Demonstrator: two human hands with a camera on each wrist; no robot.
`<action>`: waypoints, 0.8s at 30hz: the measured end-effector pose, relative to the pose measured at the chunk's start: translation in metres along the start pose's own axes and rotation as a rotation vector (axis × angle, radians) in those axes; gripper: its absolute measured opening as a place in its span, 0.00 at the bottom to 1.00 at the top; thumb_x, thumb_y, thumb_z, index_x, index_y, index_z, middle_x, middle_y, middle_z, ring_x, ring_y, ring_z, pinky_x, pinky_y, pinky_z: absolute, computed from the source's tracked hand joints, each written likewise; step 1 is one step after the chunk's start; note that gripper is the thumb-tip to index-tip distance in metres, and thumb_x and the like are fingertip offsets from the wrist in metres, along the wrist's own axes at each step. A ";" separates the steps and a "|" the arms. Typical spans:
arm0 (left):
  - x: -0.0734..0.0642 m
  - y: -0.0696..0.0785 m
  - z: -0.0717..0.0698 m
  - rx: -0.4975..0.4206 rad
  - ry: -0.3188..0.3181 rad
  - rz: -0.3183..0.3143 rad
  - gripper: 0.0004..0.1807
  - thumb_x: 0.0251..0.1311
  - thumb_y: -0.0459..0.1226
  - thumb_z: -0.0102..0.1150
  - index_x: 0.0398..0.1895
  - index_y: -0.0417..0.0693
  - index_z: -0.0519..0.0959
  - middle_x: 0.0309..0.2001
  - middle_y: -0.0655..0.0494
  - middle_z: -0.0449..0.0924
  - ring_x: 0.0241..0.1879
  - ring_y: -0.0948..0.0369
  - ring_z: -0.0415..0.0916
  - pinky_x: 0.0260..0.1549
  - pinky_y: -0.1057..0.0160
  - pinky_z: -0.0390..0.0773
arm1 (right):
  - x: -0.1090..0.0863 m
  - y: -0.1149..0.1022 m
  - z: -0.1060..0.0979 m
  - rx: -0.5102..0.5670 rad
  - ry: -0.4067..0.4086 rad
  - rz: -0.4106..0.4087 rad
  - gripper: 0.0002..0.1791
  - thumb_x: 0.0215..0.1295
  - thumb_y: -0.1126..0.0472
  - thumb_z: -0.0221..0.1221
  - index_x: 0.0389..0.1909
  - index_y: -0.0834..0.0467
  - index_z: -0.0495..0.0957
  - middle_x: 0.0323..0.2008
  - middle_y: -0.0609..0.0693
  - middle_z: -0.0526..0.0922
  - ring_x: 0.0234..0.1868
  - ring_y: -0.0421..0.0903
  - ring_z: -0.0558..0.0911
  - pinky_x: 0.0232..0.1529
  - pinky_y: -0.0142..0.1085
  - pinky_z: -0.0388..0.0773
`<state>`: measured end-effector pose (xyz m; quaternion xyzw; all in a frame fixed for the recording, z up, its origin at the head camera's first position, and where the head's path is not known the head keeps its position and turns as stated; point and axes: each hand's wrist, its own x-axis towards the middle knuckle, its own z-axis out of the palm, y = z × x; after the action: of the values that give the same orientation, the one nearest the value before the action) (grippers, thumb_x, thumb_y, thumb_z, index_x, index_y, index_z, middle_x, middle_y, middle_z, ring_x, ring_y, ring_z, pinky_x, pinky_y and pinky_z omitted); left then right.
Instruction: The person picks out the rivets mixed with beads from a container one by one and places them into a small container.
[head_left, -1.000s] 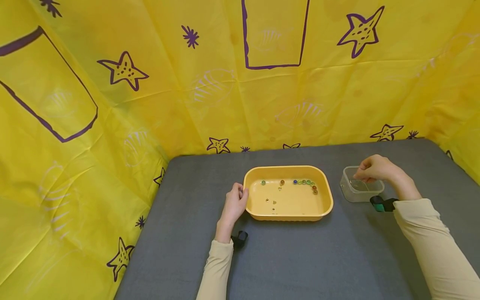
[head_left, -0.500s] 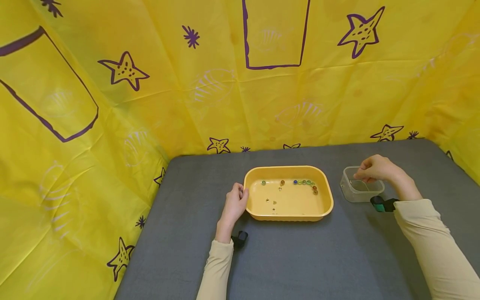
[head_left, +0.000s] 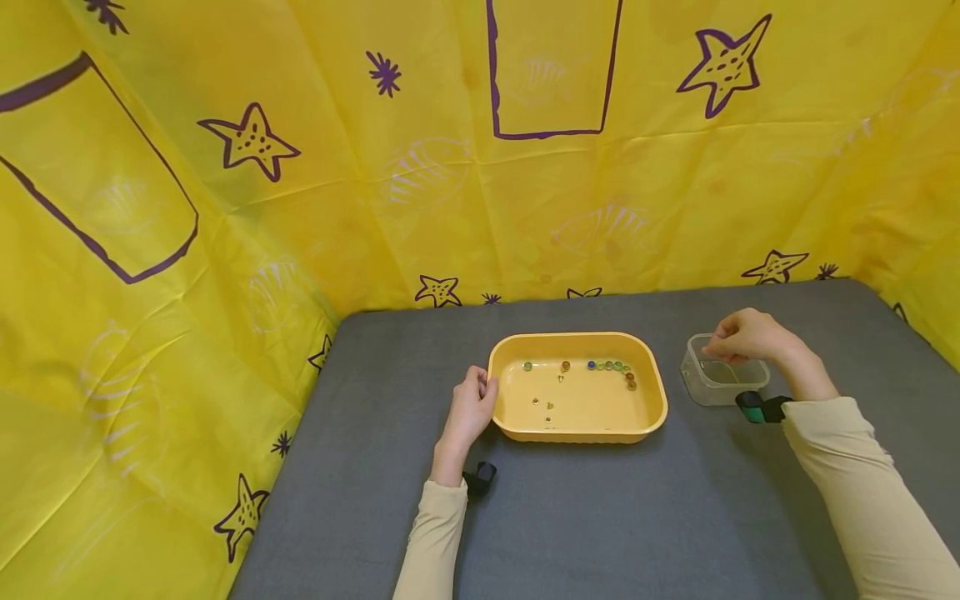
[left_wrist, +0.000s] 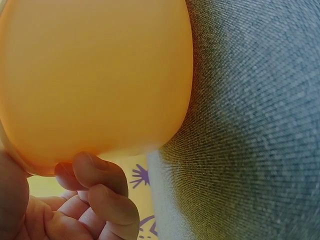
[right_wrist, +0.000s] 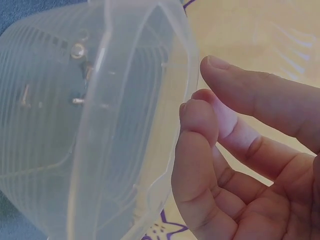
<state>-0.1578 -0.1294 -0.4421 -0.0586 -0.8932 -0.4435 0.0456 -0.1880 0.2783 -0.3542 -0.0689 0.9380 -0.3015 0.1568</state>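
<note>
My left hand (head_left: 471, 408) grips the left end of a yellow plastic tray (head_left: 577, 435), thumb at the rim and curled fingertips (left_wrist: 92, 167) against the outer wall. Inside the tray lie several glass marbles (head_left: 600, 365), mostly lined up along the back right, and several small gold-coloured metal pieces (head_left: 550, 406). Over a clear plastic container (head_left: 723, 393) hovers my right hand (head_left: 757, 340). Its thumb (right_wrist: 250, 85) stands apart from the loosely bent fingers, and nothing shows between them. Through the container wall I see a few small shiny metal pieces (right_wrist: 77, 101).
Both containers stand on a table covered in grey cloth (head_left: 570, 525), the clear one to the right of the tray. Yellow fabric (head_left: 450, 208) printed with starfish hangs behind and along the sides. Each wrist wears a black strap (head_left: 482, 477).
My right hand has shifted very slightly left over the clear container. The left hand keeps its grip on the tray, and the marbles and metal pieces in it stay where they were.
</note>
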 end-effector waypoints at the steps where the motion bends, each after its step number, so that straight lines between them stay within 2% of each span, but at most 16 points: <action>1: 0.000 0.000 0.000 0.000 0.001 0.000 0.08 0.65 0.36 0.49 0.38 0.37 0.69 0.19 0.55 0.67 0.18 0.63 0.63 0.18 0.68 0.66 | 0.001 0.000 0.000 -0.005 0.001 -0.003 0.14 0.57 0.56 0.62 0.22 0.63 0.76 0.18 0.45 0.74 0.23 0.44 0.75 0.28 0.38 0.71; 12: 0.000 0.000 0.000 -0.004 0.004 -0.002 0.08 0.65 0.36 0.49 0.38 0.37 0.69 0.19 0.55 0.67 0.18 0.63 0.64 0.18 0.67 0.66 | 0.006 -0.014 0.005 0.023 0.004 -0.015 0.14 0.58 0.58 0.60 0.18 0.62 0.74 0.15 0.46 0.71 0.20 0.45 0.71 0.26 0.37 0.67; 24: -0.001 -0.001 0.000 0.001 0.005 0.016 0.08 0.65 0.36 0.49 0.38 0.37 0.69 0.19 0.54 0.68 0.18 0.63 0.64 0.18 0.67 0.66 | 0.019 -0.029 0.014 0.059 0.004 -0.042 0.12 0.57 0.58 0.62 0.24 0.65 0.77 0.16 0.47 0.74 0.21 0.44 0.74 0.27 0.39 0.72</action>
<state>-0.1571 -0.1305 -0.4428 -0.0648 -0.8927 -0.4430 0.0513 -0.1998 0.2428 -0.3528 -0.0835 0.9273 -0.3323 0.1505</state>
